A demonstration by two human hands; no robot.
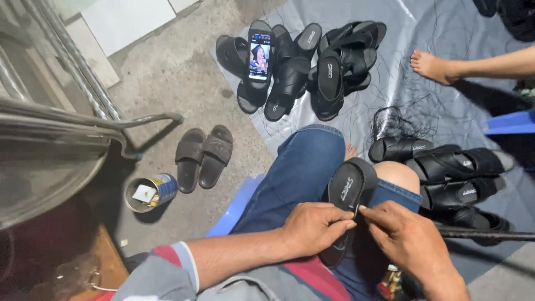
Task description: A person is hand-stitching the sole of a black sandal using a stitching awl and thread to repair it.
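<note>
A black slide sandal (346, 188) lies sole-side toward me across my lap, resting on my jeans-clad thigh. My left hand (313, 227) grips its near end with the fingers curled around the edge. My right hand (405, 241) meets it from the right, fingertips pinched at the sandal's strap area beside my left thumb. What the right fingers pinch is too small to tell. The sandal's lower half is hidden behind both hands.
A heap of black sandals (312, 69) with a lit phone (259, 57) propped on it lies ahead on a grey sheet (446, 33). More sandals (451, 178) stack at right. A worn pair (203, 156), a tin can (149, 192), a metal frame (61, 120) and another person's foot (432, 66) surround me.
</note>
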